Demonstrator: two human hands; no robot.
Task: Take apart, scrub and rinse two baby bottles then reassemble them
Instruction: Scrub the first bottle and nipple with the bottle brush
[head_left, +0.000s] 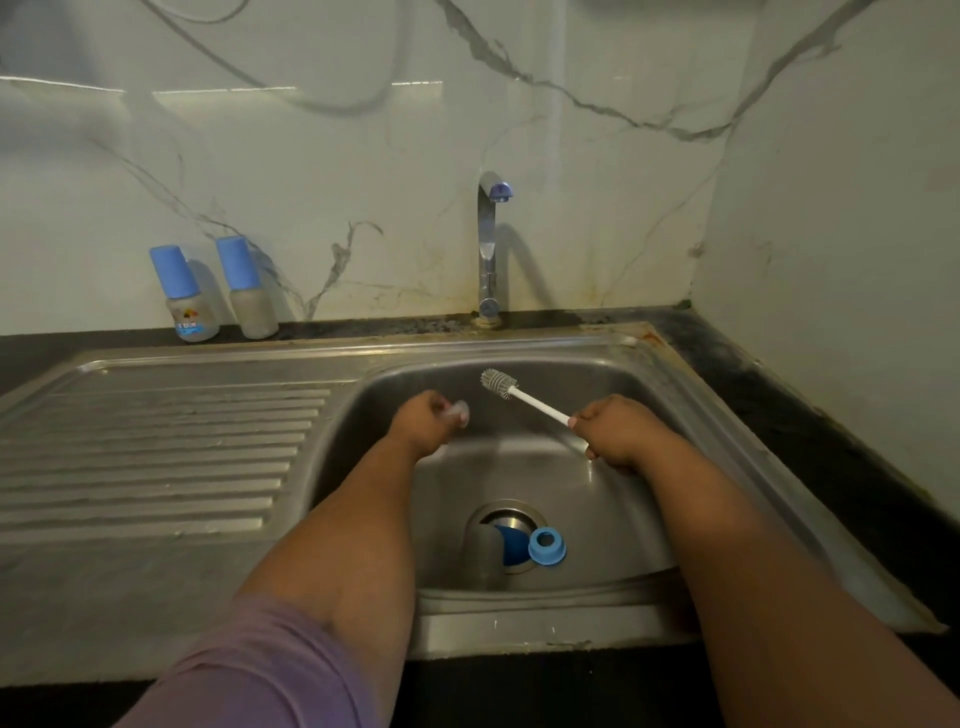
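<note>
We're looking down at the steel sink (613, 358), basin sitting at centre-right w/ the ribbed drainboard (156, 447) stretching out toward 9 o'clock. Marble-look wall (363, 156) is filling the whole top half, running round the corner at 3 o'clock. The tap (488, 244) is standing at 12 o'clock of the basin, blue tip on its spout, no water showing.

Both forearms are reaching in from 6 o'clock, a purple sleeve (249, 670) covering the left upper arm at approx 7 o'clock. Left hand (423, 421) is hovering over the basin's 10 o'clock side, fingers curling round a small clear piece (460, 411); it's blurred, so we can't tell exactly what part it is. Right hand (608, 428) is gripping the white handle of the bottle brush (524, 397) in a closed fist, bristle head pointing up toward 11 o'clock, close to the left hand but not touching it.

Two baby bottles (189, 296) (249, 288) are standing upright on the dark counter at 10 o'clock, against the wall, just beside each other, both w/ blue caps on. The left one is showing a printed label.

Down at the drain (498, 514), approx 6 o'clock of the basin, a blue screw ring (546, 544) is lying on the drain's edge, and another blue piece (511, 543) is sitting partly in the drain opening, touching the ring.
</note>
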